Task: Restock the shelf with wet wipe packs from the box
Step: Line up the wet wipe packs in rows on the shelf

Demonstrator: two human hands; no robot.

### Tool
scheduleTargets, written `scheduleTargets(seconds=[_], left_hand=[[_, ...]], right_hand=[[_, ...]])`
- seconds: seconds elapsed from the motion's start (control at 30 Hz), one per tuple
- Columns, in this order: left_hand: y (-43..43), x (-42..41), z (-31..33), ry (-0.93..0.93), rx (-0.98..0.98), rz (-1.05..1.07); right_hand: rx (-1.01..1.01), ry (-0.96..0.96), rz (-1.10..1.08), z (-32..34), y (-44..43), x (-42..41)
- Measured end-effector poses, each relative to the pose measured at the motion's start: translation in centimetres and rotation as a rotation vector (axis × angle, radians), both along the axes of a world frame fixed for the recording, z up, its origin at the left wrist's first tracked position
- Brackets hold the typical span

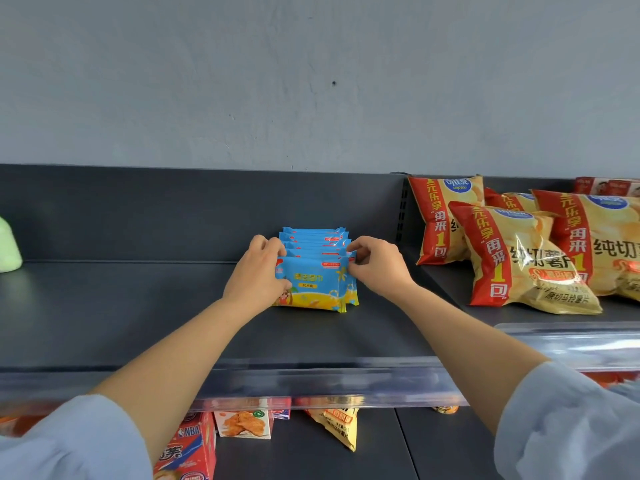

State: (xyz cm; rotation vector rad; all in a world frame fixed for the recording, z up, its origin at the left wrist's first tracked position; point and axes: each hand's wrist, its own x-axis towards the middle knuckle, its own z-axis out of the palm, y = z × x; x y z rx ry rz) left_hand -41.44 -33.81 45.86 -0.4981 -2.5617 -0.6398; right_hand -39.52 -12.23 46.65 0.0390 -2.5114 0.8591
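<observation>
blue wet wipe packs [316, 271] half-hidden by hands [258, 276]

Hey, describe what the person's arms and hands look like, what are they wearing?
Both hands are bare: the left hand and right hand show no gloves, rings or watch. The forearms are uncovered; loose pale blue fabric sleeves, left sleeve and right sleeve, are pushed up near the elbows.

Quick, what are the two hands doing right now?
Left hand: fingers closed on the left side of the row of wet wipe packs.
Right hand: fingers pinching the right edge of the same packs.
</observation>
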Motion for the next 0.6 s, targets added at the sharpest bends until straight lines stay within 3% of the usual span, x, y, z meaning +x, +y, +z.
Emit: scheduleTargets(seconds=[0.27, 0.6], left_hand=[[0.5, 0.2, -0.2, 0.030, -0.069, 0.026], [2.0, 1.6, -0.2, 0.221, -0.435, 0.205]], right_hand=[[0.003, -0.016, -0.005, -0.1, 0.3, 0.4], [0.396, -0.040, -0.095, -0.2, 0.0, 2.0]])
